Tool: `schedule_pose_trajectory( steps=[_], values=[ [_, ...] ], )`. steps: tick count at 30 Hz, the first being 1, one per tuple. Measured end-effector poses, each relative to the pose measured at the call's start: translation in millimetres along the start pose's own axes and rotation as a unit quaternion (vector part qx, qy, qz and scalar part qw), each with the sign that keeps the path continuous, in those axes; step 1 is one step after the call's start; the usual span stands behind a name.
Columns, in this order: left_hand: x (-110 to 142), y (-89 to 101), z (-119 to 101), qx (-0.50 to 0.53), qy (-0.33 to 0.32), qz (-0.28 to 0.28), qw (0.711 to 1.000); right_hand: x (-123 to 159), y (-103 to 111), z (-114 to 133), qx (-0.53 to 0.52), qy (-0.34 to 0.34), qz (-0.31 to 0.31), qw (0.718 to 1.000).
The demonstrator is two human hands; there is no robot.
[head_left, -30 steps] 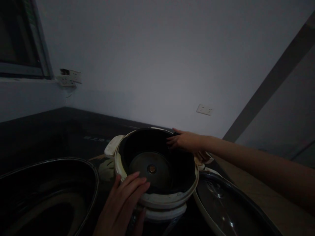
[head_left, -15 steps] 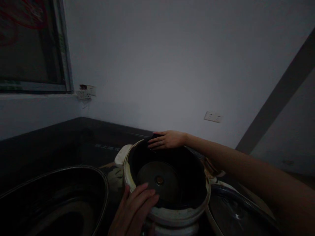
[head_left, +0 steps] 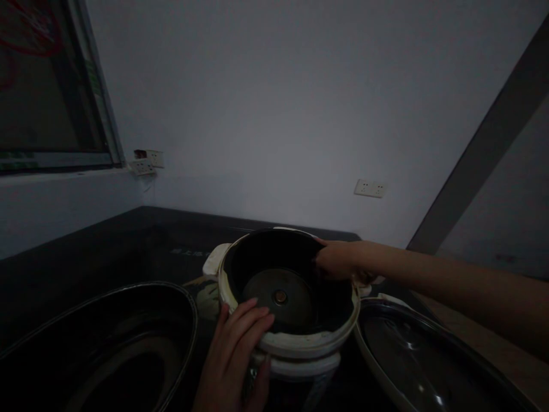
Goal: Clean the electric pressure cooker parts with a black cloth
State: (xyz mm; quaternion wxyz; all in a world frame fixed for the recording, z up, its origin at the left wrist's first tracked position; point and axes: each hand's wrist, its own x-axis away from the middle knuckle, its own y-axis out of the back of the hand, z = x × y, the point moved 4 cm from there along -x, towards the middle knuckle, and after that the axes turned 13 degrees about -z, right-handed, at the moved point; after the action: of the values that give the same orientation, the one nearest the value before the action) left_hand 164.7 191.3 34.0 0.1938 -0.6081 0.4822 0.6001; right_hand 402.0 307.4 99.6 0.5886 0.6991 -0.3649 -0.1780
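Observation:
A white-rimmed electric cooker base [head_left: 300, 347] stands in front of me, its dark inside open to view. On its floor lies a round plate with a small copper-coloured button [head_left: 280, 296] in the middle. My left hand [head_left: 240, 349] grips the front left rim, fingers over the edge and thumb low on the outside. My right hand [head_left: 338, 258] reaches in at the far right rim, its fingers curled against the dark inner wall. Whether those fingers hold anything is hidden in the shadow.
To the left is a large black oval pot [head_left: 191, 320]. A glass lid [head_left: 412, 355] with a pale rim lies close on the right. Behind the dark counter [head_left: 171, 220] rises a white wall with sockets [head_left: 371, 188]. A window [head_left: 47, 86] is at the upper left.
My right hand has moved from the back rim rightward and down along the inner wall, and its fingers have curled in. My left hand stays on the front left rim.

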Motion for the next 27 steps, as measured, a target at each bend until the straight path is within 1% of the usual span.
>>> schedule_pose_trajectory(
  steps=[4, 6, 7, 9, 11, 13, 14, 17, 20, 22, 23, 24, 25, 26, 27],
  values=[
    [-3, -0.4, -3, 0.005, -0.013, -0.002, 1.0, 15, 9, 31, -0.085, -0.013, 0.114, 0.99],
    [-4, -0.5, -4, 0.011, -0.013, -0.004, 1.0, 16, 17, 49, -0.155, -0.012, 0.153, 0.976],
    [-4, -0.7, -4, 0.014, -0.01, -0.005, 1.0, 14, 21, 58, -0.211, -0.011, 0.166, 0.963],
    [-4, -1.3, -4, 0.022, -0.005, -0.008, 1.0, 8, 27, 75, -0.34, -0.025, 0.179, 0.923],
    [-3, -1.9, -4, 0.036, 0.002, -0.017, 0.999, -1, 28, 88, -0.444, -0.071, 0.174, 0.876],
    [-2, -2.8, -4, 0.054, 0.01, -0.03, 0.998, -9, 26, 97, -0.502, -0.148, 0.151, 0.838],
    [-1, -3.6, -3, 0.06, 0.017, -0.033, 0.997, -13, 25, 101, -0.531, -0.192, 0.134, 0.815],
    [4, -6.3, 1, 0.08, 0.037, -0.047, 0.995, -24, 25, 115, -0.607, -0.297, 0.08, 0.732],
    [10, -7.2, 3, 0.09, 0.052, -0.081, 0.991, -37, 28, 127, -0.662, -0.345, 0.043, 0.664],
    [13, -8.4, 4, 0.088, 0.068, -0.089, 0.99, -46, 31, 131, -0.691, -0.355, 0.016, 0.63],
    [14, -9.1, 4, 0.085, 0.076, -0.088, 0.99, -50, 32, 133, -0.698, -0.358, 0.004, 0.62],
    [15, -10.1, 4, 0.082, 0.082, -0.083, 0.99, -53, 33, 133, -0.699, -0.359, -0.006, 0.618],
    [15, -11.0, 4, 0.078, 0.089, -0.076, 0.99, -55, 34, 134, -0.693, -0.353, -0.015, 0.628],
    [15, -11.7, 4, 0.072, 0.094, -0.071, 0.99, -55, 36, 133, -0.678, -0.339, -0.025, 0.651],
    [15, -12.2, 4, 0.066, 0.097, -0.065, 0.991, -54, 37, 133, -0.656, -0.319, -0.03, 0.683]
  ],
)
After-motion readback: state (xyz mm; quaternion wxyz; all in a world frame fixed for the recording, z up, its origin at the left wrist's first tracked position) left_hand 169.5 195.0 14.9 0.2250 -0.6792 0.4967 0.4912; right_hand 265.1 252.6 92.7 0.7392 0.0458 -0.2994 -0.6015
